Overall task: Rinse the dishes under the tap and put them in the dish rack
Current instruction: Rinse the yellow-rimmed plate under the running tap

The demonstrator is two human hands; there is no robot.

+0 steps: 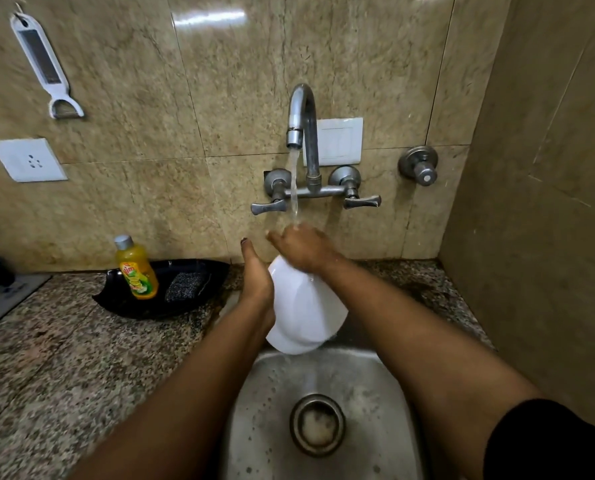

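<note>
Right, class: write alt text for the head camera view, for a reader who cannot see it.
Two bare hands hold a white bowl tilted under a running tap above a steel sink; the left hand supports its side while the right hand rubs its top. A yellow dish soap bottle and scrubber sit in a black tray to the left.

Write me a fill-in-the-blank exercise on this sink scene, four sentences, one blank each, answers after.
1. Water runs from the tap onto the ______ hand.
2. The left hand holds a white bowl above the ______.
3. The yellow soap bottle stands in a ______ tray.
4. Beside the bottle in that tray lies a grey ______.

Answers: right; sink; black; scrubber
</note>
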